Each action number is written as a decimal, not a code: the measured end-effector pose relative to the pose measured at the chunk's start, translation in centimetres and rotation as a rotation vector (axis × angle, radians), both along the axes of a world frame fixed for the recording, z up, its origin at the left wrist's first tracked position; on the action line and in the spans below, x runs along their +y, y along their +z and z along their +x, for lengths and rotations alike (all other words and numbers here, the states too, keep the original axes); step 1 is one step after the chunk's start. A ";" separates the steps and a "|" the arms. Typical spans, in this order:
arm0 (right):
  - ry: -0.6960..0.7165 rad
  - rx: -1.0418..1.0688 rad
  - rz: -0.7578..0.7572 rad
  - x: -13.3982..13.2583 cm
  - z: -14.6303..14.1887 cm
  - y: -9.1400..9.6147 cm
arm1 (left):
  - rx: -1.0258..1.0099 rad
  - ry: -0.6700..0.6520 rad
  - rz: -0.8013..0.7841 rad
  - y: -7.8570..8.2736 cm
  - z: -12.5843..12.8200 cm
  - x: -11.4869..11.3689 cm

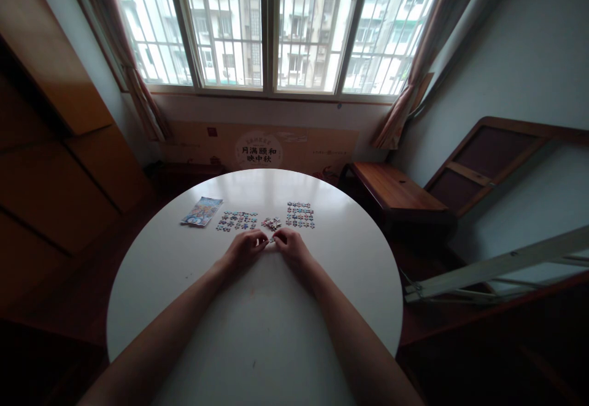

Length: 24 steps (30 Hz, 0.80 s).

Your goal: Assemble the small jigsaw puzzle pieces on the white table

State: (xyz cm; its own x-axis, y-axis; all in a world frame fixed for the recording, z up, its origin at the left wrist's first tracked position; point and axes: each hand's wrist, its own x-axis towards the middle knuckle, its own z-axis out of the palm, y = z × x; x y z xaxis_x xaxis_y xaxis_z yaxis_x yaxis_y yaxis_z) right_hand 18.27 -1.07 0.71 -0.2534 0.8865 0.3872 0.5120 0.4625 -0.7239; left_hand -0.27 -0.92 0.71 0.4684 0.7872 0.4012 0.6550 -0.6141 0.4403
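Observation:
Over the middle of the white round table [248, 332], my left hand [246, 246] and my right hand [291, 245] meet with fingers closed. A small jigsaw puzzle piece [271, 240] shows between their fingertips, pinched from both sides. Just beyond the hands lies a small heap of loose puzzle pieces [272, 224]. Rows of spaced-out puzzle pieces [237, 221] are laid to the left of the heap. To its right sits another set of pieces in rows [300, 215]. A colourful picture sheet [202, 211] lies at the far left, its print too small to read.
Beyond the table are a printed box panel [331, 148] and a barred window [230, 32]. A wooden bench [396, 185] stands at the right, near a leaning wooden frame [501, 148]. Wooden cabinets [92, 173] line the left.

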 end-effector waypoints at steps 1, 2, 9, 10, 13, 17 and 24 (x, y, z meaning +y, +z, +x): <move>0.000 -0.001 -0.001 0.0 0.0 0.0 | -0.003 0.000 0.000 0.0 0.0 0.0; -0.001 -0.002 -0.002 0.0 0.0 0.1 | -0.006 0.001 0.000 0.0 0.0 0.0; 0.000 0.005 -0.010 -0.1 0.0 0.2 | -0.023 -0.004 -0.004 0.3 0.1 -0.2; 0.001 0.005 -0.012 -0.1 0.0 0.1 | -0.025 -0.004 -0.004 0.3 0.1 -0.2; 0.003 0.005 -0.012 0.0 0.0 -0.1 | -0.022 -0.007 -0.004 0.4 0.1 -0.2; 0.001 0.001 -0.009 0.0 0.0 0.0 | -0.020 0.001 0.000 0.3 0.1 -0.2; -0.002 -0.005 -0.015 -0.1 0.0 0.2 | -0.013 0.005 -0.005 0.4 0.2 -0.3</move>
